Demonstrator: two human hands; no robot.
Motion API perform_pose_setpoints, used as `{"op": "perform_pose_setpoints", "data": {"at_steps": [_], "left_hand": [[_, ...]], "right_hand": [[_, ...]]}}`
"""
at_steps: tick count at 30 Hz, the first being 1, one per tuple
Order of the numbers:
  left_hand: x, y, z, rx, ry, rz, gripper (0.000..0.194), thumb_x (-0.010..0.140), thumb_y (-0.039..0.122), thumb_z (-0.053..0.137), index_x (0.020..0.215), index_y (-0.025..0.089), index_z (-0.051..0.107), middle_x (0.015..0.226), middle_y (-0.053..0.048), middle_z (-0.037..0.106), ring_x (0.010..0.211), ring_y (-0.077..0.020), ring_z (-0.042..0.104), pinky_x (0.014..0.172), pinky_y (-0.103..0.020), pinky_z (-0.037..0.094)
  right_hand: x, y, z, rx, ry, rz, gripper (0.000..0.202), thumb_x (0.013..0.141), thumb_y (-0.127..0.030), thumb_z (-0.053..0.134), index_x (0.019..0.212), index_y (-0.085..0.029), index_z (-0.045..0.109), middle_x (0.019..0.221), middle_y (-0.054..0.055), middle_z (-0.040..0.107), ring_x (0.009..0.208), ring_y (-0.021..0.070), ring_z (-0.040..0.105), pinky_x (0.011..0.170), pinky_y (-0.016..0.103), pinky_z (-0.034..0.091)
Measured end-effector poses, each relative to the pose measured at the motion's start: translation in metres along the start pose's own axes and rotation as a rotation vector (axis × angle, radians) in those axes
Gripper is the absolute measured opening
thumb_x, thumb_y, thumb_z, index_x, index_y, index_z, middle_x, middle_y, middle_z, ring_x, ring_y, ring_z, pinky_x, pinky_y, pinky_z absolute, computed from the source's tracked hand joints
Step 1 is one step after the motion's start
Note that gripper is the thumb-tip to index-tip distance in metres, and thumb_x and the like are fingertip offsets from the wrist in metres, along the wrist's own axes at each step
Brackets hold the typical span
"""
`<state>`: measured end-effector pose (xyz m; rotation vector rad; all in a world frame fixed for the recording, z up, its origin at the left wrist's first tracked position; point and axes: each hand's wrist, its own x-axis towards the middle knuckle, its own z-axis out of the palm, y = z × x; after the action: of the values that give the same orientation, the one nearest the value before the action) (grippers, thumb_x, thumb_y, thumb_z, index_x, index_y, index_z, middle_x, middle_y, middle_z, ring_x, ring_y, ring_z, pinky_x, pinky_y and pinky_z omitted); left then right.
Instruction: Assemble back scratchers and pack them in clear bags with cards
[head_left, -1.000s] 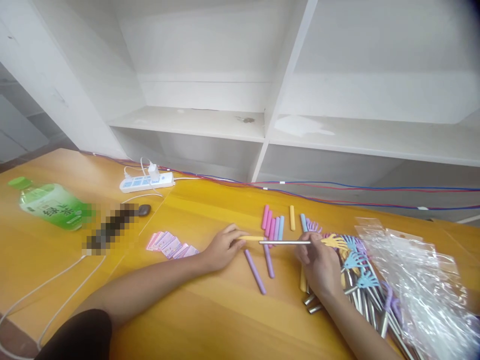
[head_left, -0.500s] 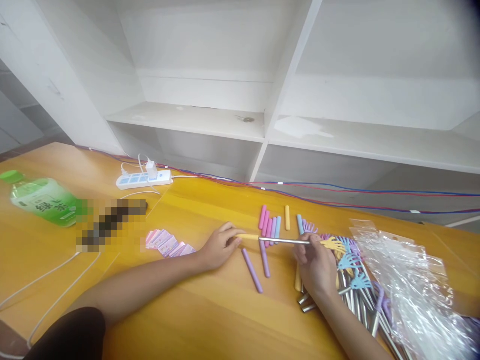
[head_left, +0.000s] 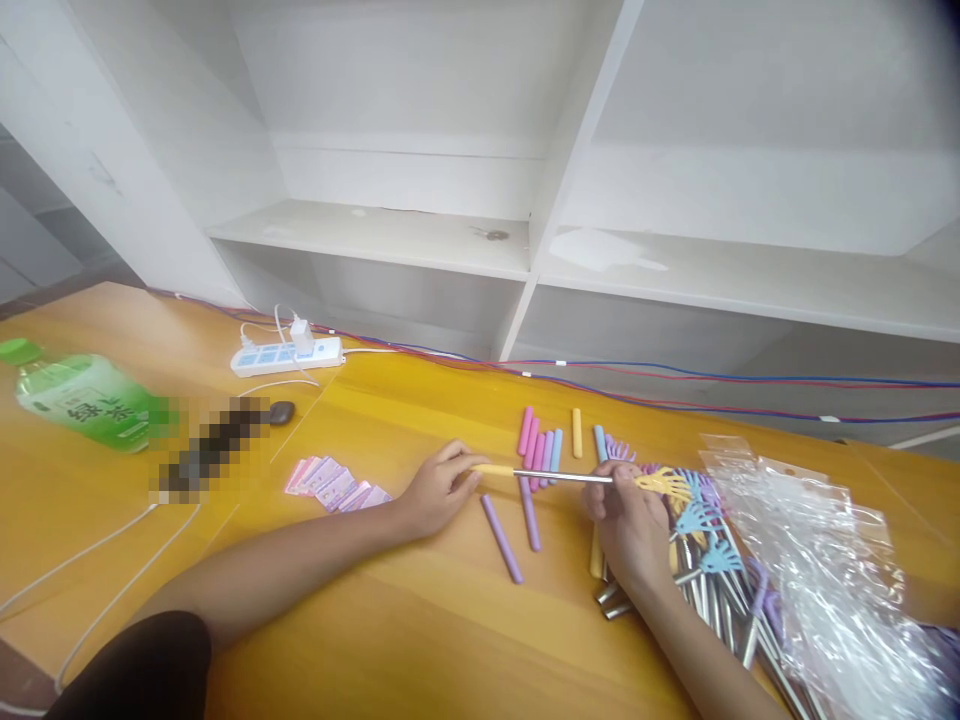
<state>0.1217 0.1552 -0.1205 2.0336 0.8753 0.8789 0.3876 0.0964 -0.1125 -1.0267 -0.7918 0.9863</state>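
Observation:
A back scratcher (head_left: 562, 477) with a yellow grip, a metal rod and a yellow claw head spans my two hands, roughly level above the table. My left hand (head_left: 439, 490) pinches the end of its yellow grip. The fingers of my right hand (head_left: 634, 515) are closed round the rod close to the claw. Beneath that hand lies a heap of more back scratchers (head_left: 720, 560), with metal rods and blue, purple and yellow claws. Loose purple grip tubes (head_left: 501, 540) rest between the hands, and pink tubes (head_left: 529, 432) lie behind the rod.
Clear plastic bags (head_left: 832, 570) cover the right side. Small printed cards (head_left: 334, 485) are fanned beside my left wrist. A green tea bottle (head_left: 86, 400) lies at far left, near a power strip (head_left: 285, 357) with white cables. White shelving (head_left: 375, 235) stands behind the table.
Both hands keep their hold on the back scratcher and have barely moved. The view has shifted very slightly; the other things lie as before.

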Motion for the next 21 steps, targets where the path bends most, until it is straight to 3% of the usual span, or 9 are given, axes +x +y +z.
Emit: {"op": "perform_pose_setpoints", "data": {"at_steps": [21], "left_hand": [[-0.0035, -0.0022, -0.0006, -0.009, 0.016, 0.043, 0.035, 0.107, 0.041, 0.047, 0.124, 0.022, 0.072, 0.102, -0.007, 0.061, 0.094, -0.0187, 0.060, 0.089, -0.031, 0.048]], "right_hand": [[-0.0016, -0.0029, -0.0032, -0.011, -0.073, 0.017, 0.037, 0.090, -0.059, 0.071, 0.088, -0.023, 0.062, 0.066, -0.002, 0.052, 0.056, 0.0113, 0.045, 0.051, 0.025, 0.037]]}}
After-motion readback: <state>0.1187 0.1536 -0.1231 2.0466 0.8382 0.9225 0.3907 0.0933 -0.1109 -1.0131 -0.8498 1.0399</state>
